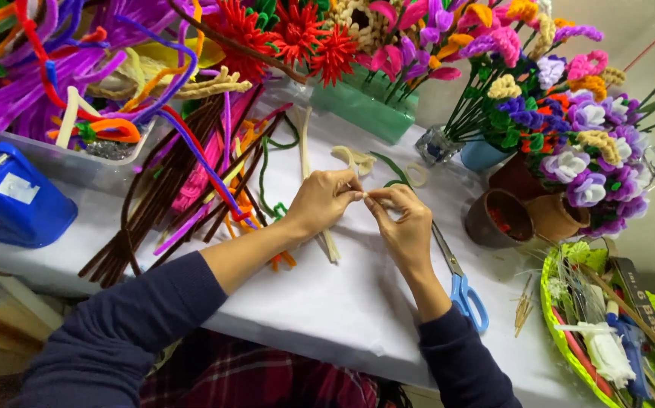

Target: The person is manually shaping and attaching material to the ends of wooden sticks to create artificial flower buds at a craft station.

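My left hand (324, 198) and my right hand (403, 221) meet over the white table (342, 302), fingertips pinched together on a cream pipe cleaner (330, 243). The cleaner's long end runs down under my left hand. A green pipe cleaner (397, 172) curves just behind my right hand. More cream loops (355, 159) lie a little farther back. Both sleeves are dark blue.
Blue-handled scissors (460, 281) lie right of my right hand. Brown, pink and orange pipe cleaners (191, 181) pile at left, beside a clear bin (78, 162) and blue tape dispenser (10, 198). Pipe-cleaner flowers in pots (569, 151) stand at right, a green basket (562, 332) lower right.
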